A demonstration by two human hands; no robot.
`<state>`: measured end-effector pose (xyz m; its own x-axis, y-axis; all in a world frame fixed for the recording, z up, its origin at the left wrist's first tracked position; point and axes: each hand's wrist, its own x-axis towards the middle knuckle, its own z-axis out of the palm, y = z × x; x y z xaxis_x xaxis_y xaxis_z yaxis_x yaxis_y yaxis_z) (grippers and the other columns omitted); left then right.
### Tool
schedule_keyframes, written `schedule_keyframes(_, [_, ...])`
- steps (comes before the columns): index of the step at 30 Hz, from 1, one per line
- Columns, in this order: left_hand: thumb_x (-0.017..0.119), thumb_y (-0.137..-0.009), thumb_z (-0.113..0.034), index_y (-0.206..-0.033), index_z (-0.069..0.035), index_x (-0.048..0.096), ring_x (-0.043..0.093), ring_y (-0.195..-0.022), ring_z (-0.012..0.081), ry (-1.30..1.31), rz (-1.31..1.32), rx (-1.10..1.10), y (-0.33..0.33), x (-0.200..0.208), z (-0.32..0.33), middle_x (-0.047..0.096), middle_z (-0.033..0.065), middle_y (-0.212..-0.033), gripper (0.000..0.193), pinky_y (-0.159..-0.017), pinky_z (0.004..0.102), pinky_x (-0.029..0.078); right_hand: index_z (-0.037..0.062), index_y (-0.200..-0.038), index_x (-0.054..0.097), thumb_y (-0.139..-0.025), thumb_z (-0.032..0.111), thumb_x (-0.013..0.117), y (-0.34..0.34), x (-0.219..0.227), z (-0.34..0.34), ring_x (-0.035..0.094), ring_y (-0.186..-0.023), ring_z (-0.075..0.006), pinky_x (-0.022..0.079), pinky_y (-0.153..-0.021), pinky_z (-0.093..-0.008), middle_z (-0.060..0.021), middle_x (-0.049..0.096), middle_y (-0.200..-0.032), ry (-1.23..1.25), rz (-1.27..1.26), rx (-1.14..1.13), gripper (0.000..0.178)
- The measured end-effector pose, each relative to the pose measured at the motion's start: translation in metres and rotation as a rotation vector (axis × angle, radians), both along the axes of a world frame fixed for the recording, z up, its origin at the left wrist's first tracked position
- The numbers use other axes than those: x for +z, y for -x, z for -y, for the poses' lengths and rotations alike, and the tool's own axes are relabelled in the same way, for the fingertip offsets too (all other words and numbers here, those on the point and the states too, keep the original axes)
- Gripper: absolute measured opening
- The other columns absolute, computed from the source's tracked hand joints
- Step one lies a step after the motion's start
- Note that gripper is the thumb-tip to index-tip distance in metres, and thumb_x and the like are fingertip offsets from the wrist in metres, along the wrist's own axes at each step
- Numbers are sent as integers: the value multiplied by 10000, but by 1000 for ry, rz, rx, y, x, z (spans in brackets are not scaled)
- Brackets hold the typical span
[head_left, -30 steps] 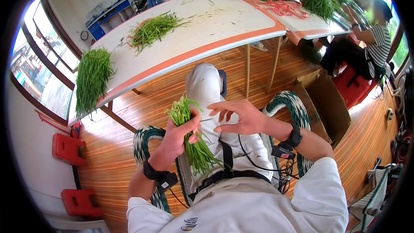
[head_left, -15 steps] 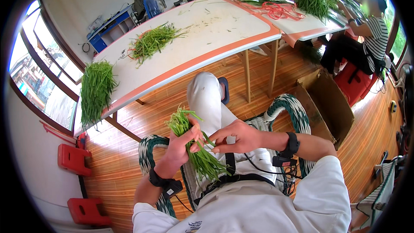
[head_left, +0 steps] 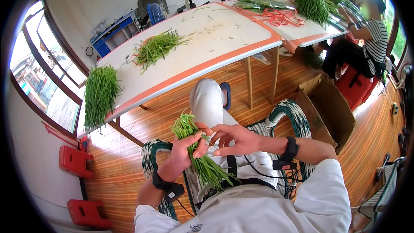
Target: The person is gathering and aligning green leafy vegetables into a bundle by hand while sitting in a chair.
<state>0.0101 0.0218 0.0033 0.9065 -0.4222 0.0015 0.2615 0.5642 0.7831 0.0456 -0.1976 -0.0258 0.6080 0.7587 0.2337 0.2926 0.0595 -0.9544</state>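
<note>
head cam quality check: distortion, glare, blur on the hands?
Head view: strong fisheye, the white table edge bows and the corners go black; windows at left are blown out, with glare on the wooden floor; left hand, right hand and the bunch of green stalks look sharp, evenly lit, with no motion blur.

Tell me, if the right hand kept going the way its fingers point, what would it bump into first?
The right hand points left, toward the bunch of long green stalks held in the left hand. It would likely meet those stalks first, almost at once, though the depth is hard to judge.
</note>
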Motion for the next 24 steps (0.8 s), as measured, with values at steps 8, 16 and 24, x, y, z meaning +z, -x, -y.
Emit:
schedule_keyframes(8, [493,-951,-80,-1174,-31,547,487,-446,131,-56,27,-49,4,0,-2,676,186,-1041,235,-456,275,380,113,-1359,445,-861,350,729,1,15,4,661,-628,-149,503,-560,-270,-92,697,-818,136,34,-21,620])
schedule_keyframes(16, [514,-953,-76,-1168,-37,543,500,-470,131,-109,34,-95,10,3,5,676,208,-1051,221,-478,279,401,5,-916,681,-917,114,641,12,10,1,623,-566,-154,472,-541,-280,-84,671,-697,29,266,69,116])
schedule_keyframes(24, [535,-966,-126,-1153,-29,548,465,-471,114,-116,14,143,0,13,0,627,214,-1142,211,-471,270,379,7,-869,704,-914,117,655,3,24,15,615,-565,-80,432,-499,-244,-59,694,-691,5,147,33,128])
